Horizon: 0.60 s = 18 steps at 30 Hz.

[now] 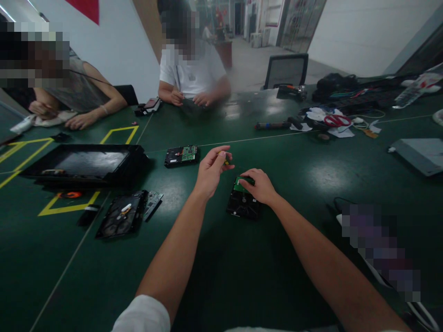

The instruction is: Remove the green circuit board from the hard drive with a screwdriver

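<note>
HDD (244,206) lay long axis fore-aft; R hand (261,186) nearer, touching far end, grip unclear. L hand (210,169) apart, beyond-left, pinching sm. yellow item (226,162).

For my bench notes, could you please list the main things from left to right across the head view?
Shiny black rectangular case, black hard drive with a green circuit board, left hand holding a small yellow item, right hand touching another black-and-green hard drive, flat grey box.

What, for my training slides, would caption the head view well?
Right hand on a hard disk drive, left hand holding a small yellow item, at a green table.
</note>
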Each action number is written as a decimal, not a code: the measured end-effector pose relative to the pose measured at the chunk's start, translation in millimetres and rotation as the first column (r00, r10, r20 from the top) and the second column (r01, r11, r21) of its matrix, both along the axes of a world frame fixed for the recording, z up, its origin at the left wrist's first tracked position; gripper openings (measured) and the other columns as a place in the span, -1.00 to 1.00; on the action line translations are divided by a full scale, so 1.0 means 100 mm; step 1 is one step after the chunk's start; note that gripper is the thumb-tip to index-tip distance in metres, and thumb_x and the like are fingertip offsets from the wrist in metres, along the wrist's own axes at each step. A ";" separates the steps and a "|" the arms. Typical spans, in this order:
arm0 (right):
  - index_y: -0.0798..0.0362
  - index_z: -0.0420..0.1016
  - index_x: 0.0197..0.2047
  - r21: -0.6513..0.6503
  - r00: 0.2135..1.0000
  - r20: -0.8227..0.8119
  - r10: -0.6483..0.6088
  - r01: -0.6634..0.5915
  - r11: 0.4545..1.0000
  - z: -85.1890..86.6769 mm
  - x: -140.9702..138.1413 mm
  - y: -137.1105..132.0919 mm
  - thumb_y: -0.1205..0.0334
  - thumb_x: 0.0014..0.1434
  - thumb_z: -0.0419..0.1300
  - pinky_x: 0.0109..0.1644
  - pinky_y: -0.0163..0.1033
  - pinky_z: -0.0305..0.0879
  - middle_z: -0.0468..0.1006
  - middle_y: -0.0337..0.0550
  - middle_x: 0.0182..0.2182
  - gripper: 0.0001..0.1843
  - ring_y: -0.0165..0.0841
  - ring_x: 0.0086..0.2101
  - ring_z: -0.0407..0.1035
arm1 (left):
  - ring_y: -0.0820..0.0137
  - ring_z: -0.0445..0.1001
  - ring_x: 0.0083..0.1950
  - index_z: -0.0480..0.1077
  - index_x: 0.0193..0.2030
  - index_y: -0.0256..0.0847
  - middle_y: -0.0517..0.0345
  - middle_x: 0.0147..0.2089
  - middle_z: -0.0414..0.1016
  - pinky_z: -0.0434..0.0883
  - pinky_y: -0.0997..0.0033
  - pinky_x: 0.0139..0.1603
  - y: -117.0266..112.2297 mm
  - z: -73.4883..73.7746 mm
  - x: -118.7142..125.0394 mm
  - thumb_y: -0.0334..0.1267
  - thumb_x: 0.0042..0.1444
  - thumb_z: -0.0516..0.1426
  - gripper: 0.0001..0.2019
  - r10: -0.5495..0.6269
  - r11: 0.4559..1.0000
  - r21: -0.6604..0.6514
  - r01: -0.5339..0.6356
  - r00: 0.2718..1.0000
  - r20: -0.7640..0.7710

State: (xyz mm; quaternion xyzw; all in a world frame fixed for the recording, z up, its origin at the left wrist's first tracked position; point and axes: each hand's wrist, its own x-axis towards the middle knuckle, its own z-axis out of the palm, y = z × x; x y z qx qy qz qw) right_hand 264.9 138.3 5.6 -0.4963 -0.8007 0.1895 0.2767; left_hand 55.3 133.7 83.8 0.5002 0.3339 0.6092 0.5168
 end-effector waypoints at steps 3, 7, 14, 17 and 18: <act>-0.10 0.62 0.05 0.001 1.000 -0.001 -0.006 0.006 1.000 0.00 0.00 0.00 -0.02 0.40 0.26 0.14 0.07 0.31 0.63 -0.07 0.05 -0.72 -0.10 0.05 0.43 | 0.34 0.54 0.00 0.56 0.09 -0.06 0.07 -0.06 0.56 0.63 0.32 -0.06 0.00 -0.01 0.01 -0.07 0.35 0.25 -0.74 0.010 1.000 0.011 -0.010 1.000 -0.025; -0.09 0.62 0.05 0.007 1.000 -0.016 -0.007 0.007 1.000 0.03 -0.01 -0.01 0.01 0.39 0.27 0.13 0.05 0.32 0.63 -0.08 0.02 -0.74 -0.11 0.03 0.44 | 0.34 0.54 0.01 0.56 0.12 -0.05 0.06 -0.03 0.56 0.64 0.32 -0.05 -0.03 0.00 0.04 -0.05 0.35 0.24 -0.72 0.024 0.999 0.030 -0.022 0.998 -0.059; -0.11 0.64 0.06 -0.006 1.000 -0.019 -0.007 0.007 1.000 0.02 0.00 -0.01 0.01 0.39 0.28 0.14 0.09 0.30 0.63 -0.06 0.04 -0.74 -0.10 0.05 0.44 | 0.33 0.55 0.01 0.55 0.13 -0.07 0.05 -0.02 0.56 0.64 0.30 -0.05 -0.05 0.04 0.06 -0.04 0.33 0.25 -0.69 0.045 0.999 0.015 -0.044 0.994 -0.104; -0.10 0.63 0.06 -0.005 1.000 -0.019 -0.007 0.007 1.000 0.02 0.00 -0.01 0.01 0.39 0.29 0.13 0.06 0.30 0.63 -0.07 0.03 -0.74 -0.11 0.04 0.44 | 0.33 0.54 0.02 0.54 0.15 -0.06 0.05 -0.01 0.56 0.63 0.32 -0.04 -0.05 0.04 0.07 -0.04 0.35 0.24 -0.69 0.043 0.999 0.021 -0.041 0.993 -0.106; -0.10 0.64 0.05 -0.004 1.000 -0.015 -0.006 0.006 1.000 0.02 0.00 -0.01 0.01 0.38 0.29 0.13 0.05 0.30 0.63 -0.07 0.01 -0.75 -0.12 0.03 0.44 | 0.34 0.54 0.02 0.53 0.15 -0.06 0.05 -0.01 0.56 0.63 0.32 -0.04 -0.05 0.04 0.07 -0.03 0.35 0.24 -0.69 0.044 0.999 0.020 -0.042 0.994 -0.104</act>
